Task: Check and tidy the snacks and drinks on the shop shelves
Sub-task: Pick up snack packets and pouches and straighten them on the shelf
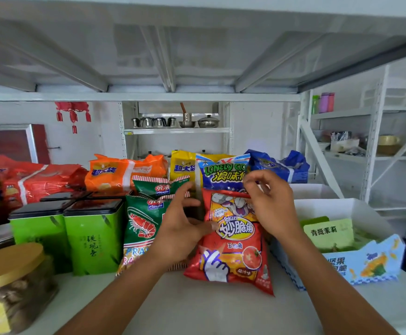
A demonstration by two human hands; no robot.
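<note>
A red Bugles corn snack bag [235,257] stands leaning at the middle of the white shelf [197,308]. My right hand [272,204] pinches its top right edge with curled fingers. My left hand [180,226] sits at the bag's left side with its fingers spread and its thumb touching the bag's edge. Just left of that hand stands a green prawn cracker bag [139,228], with a second green bag [158,187] behind it. A blue Lonely God bag [221,175] stands behind the red bag.
Two green tea tins [93,238] and a cork-lidded jar [11,281] stand on the left. Orange [115,172], yellow [182,165], blue [277,165] and red [40,177] large bags line the back. A blue-and-white display box [366,264] sits to the right. The upper shelf hangs low overhead.
</note>
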